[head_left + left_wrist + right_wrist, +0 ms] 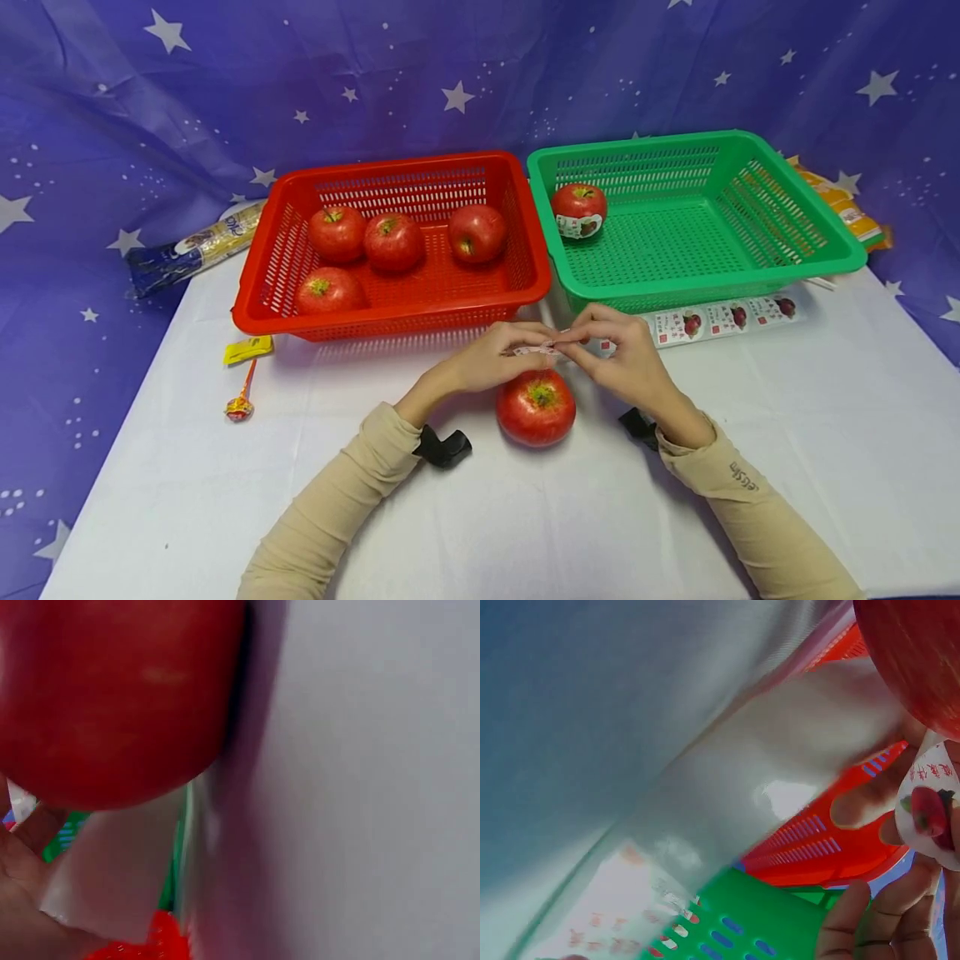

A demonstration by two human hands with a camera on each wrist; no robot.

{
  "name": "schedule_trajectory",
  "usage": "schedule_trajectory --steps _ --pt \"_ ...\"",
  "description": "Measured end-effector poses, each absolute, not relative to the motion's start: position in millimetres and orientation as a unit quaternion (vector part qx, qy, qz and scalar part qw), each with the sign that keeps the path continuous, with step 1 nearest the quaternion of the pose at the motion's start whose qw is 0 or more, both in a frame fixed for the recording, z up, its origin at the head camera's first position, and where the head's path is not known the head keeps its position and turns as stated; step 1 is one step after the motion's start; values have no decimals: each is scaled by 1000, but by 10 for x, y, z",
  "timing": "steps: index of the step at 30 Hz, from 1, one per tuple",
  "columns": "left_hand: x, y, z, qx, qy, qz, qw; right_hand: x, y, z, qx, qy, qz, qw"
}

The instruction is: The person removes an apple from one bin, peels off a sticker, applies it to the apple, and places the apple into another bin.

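Note:
A red apple (536,408) sits on the white table, stem up, right below both hands. Just beyond it, my left hand (487,358) and my right hand (622,354) meet over a small white sticker (928,814) printed with an apple picture and red characters. Fingers and thumb of the left hand pinch one side of it; the right fingertips pinch its other edge. Close up in the left wrist view, the apple (112,697) covers most of the left hand's fingers.
Behind the hands stand a red basket (390,314) with several apples and a green basket (675,287) holding one labelled apple (579,210). A strip of stickers (720,321) lies before the green one. At left lie a lollipop (239,407), a yellow packet (248,349) and a noodle bag (198,246).

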State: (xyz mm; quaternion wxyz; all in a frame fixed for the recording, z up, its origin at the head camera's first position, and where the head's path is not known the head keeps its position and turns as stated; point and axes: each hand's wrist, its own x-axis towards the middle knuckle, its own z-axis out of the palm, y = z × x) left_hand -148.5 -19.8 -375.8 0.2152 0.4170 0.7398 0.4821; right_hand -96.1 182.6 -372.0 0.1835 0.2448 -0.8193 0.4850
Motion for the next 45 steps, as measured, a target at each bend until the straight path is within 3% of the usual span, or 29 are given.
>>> schedule_trajectory --steps 4,9,16,23,29,34,40,45 --pt "-1492 -245 -3655 402 751 482 204 -951 1807 -3710 245 -791 523 199" --pt "-1478 -312 -3546 397 812 372 211 -926 1818 -3672 217 -734 608 212" --pt "-1420 -232 -3566 487 799 294 194 -915 1830 -3615 150 -703 667 194" --pt "-1427 -231 -3571 428 825 299 216 -861 1811 -3498 34 -642 759 108" --pt "-1458 -239 -3636 399 833 327 201 -864 1812 -3493 -4 -595 804 8" --pt "-1450 -269 -3631 400 828 317 232 -869 1786 -3520 -31 -596 801 -50" --pt "-1472 -283 -3648 405 833 300 230 -873 1786 -3534 -43 -553 826 -98" --pt "-1497 -285 -3673 403 832 314 218 -864 1749 -3532 -54 -642 761 -79"
